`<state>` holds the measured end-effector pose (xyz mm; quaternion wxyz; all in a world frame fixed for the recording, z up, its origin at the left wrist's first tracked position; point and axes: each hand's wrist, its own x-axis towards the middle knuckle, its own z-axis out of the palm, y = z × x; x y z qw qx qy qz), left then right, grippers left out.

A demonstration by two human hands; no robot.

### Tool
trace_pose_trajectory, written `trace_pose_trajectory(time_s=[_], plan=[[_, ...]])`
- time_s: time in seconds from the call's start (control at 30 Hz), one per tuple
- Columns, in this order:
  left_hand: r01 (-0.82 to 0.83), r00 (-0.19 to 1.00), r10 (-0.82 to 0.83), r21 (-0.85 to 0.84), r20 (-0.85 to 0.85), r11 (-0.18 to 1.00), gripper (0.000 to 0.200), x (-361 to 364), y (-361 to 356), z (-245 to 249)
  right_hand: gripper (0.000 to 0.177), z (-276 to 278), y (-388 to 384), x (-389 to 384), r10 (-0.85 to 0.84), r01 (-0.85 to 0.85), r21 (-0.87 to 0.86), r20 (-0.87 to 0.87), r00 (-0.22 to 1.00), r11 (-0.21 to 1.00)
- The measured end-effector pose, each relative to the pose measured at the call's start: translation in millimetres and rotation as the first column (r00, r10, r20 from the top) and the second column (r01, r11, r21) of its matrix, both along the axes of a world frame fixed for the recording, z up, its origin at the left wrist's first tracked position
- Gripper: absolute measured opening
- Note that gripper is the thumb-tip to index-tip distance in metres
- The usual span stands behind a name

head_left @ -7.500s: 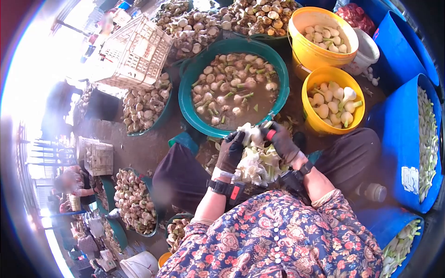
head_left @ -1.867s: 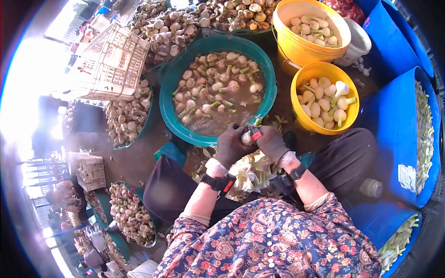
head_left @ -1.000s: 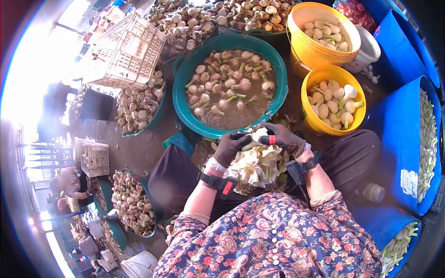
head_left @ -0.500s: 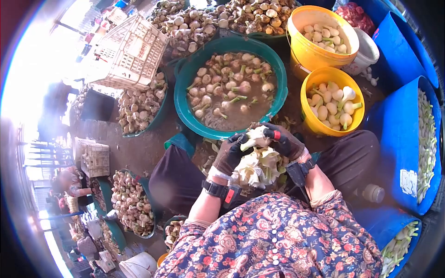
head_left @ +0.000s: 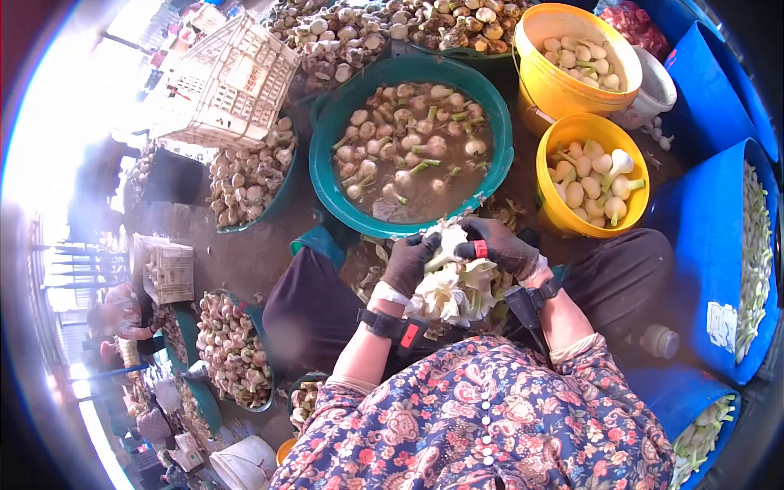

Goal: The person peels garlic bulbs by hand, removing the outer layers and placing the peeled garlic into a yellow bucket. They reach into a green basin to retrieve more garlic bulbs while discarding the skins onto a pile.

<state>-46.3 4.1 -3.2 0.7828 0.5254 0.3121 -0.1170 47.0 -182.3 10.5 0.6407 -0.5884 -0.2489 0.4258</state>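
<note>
Between my two dark-gloved hands is a pale garlic bulb (head_left: 446, 247) with loose white skin and a stem. My left hand (head_left: 408, 263) grips it from the left with fingers curled. From the other side, my right hand (head_left: 508, 249), with a red band on one finger, pinches it; some fingertips are hidden. A heap of white peeled skins (head_left: 451, 294) lies just below, over my lap. Beyond my hands stands a green tub (head_left: 327, 184) of muddy water with unpeeled bulbs. To its right, a yellow bucket (head_left: 555, 214) contains clean white bulbs.
A second yellow bucket (head_left: 545, 86) stands behind the first. Blue barrels (head_left: 694, 245) of stems line the right. At left are a white crate (head_left: 233, 82) and tubs heaped with bulbs (head_left: 233, 351). Another person (head_left: 126, 314) sits far left. A jar (head_left: 658, 341) lies by my right knee.
My hands have shifted slightly, and the bulb is turned more upright between them. More loose white skin shows around it. The view has tilted a little.
</note>
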Motion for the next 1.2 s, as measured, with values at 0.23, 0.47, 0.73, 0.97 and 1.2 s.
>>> trace_pose_trajectory(time_s=[0.23, 0.47, 0.73, 0.97, 1.2], plan=[[0.012, 0.945, -0.093, 0.251, 0.315, 0.968, 0.031, -8.0, 7.5, 9.8, 0.061, -59.1, 12.0, -5.9, -0.205, 0.179, 0.1, 0.435, 0.877, 0.979], [-0.119, 0.979, 0.123, -0.034, 0.165, 0.992, 0.027, -1.2, 12.7, -3.8, 0.021, -22.0, 28.7, -27.3, -0.389, 0.438, 0.02, 0.499, 0.774, 0.899], [0.161, 0.959, -0.166, 0.037, 0.229, 0.986, 0.032, -40.0, 22.6, 40.3, 0.024, -68.2, 5.8, -0.8, -0.405, 0.602, -0.004, -0.744, 0.532, 0.799], [0.461, 0.795, -0.588, 0.48, 0.151, 0.746, 0.04, 1.1, 11.8, 53.9, 0.029, -86.4, 10.0, 2.5, -0.427, 0.621, -0.131, -0.831, 0.356, 0.773], [0.322, 0.913, -0.404, 0.715, -0.06, 0.621, 0.04, 40.8, -31.9, 1.9, 0.035, -57.8, 24.9, -7.5, -0.706, 0.625, -0.363, -0.522, 0.479, 0.691]])
